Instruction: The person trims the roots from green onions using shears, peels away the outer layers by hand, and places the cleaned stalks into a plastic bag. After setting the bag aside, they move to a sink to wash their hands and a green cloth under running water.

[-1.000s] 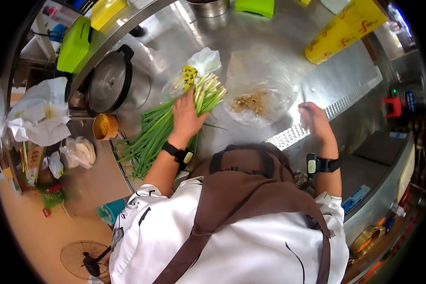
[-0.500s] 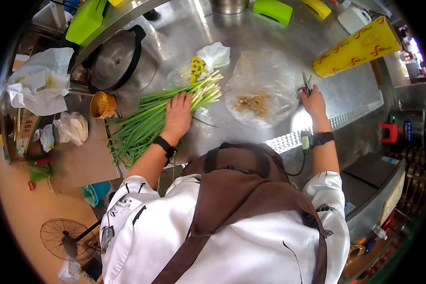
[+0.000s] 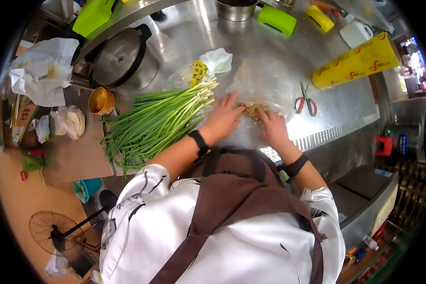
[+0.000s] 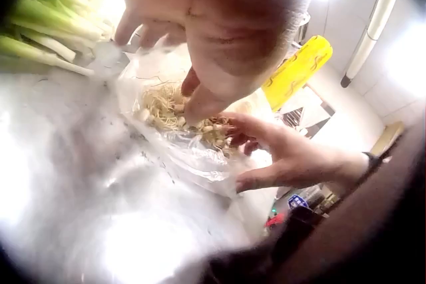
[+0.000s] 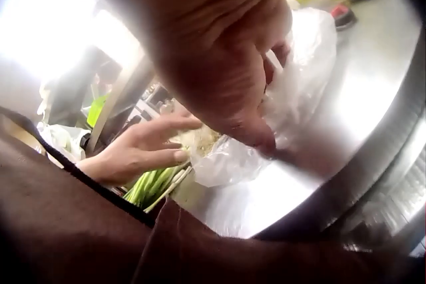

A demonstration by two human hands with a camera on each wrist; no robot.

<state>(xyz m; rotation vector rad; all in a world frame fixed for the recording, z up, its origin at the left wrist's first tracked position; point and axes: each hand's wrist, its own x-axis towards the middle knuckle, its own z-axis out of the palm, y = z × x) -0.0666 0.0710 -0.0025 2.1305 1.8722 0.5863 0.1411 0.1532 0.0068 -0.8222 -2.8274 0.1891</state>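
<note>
A clear plastic bag lies flat on the steel counter, bearing a small pile of trimmed scallion roots, pale and stringy. My left hand reaches in from the left, its fingers extended and its thumb at the pile. From the other side my right hand touches the roots with its fingertips, thumb spread apart in the left wrist view. Left of both hands lies a bundle of green scallions, white ends toward the bag. Red-handled scissors rest open, right of the bag.
A yellow cling-film box stands at the right. Behind the scallions is a knotted bag with yellow tape. A lidded pot and an orange cup are at the left. A steel pot stands at the back.
My right hand has put the scissors down beside the bag and moved left to the roots. My left hand has left the scallions and moved right to the same pile.
</note>
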